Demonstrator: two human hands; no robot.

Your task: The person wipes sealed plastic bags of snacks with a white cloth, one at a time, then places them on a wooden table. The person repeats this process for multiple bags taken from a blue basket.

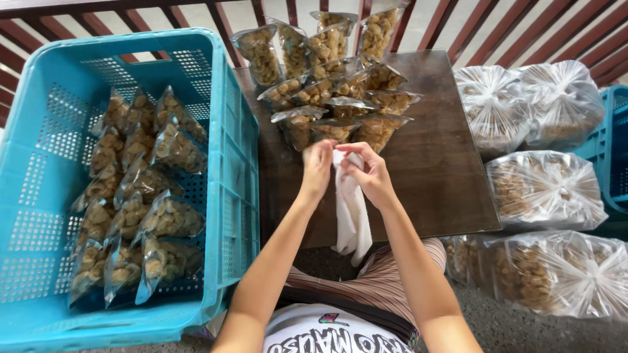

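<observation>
Both forearms reach fwd, wrists meeting over the dark wooden table [445, 170]. Left hand [318, 168] and right hand [370, 175] both pinch the top of a white cloth [352, 212], which hangs past the near table edge (toward the lap). Snack packets [333, 85] lie just beyond the fingers. Bare tabletop at right; blue crate [229, 163] w/ more packets at left; big tied bags [543, 189] on the floor at right.

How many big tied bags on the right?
4 visible: two bags side by side at top, one mid-right, one bottom-right. More may be hidden behind or off-frame.
</observation>
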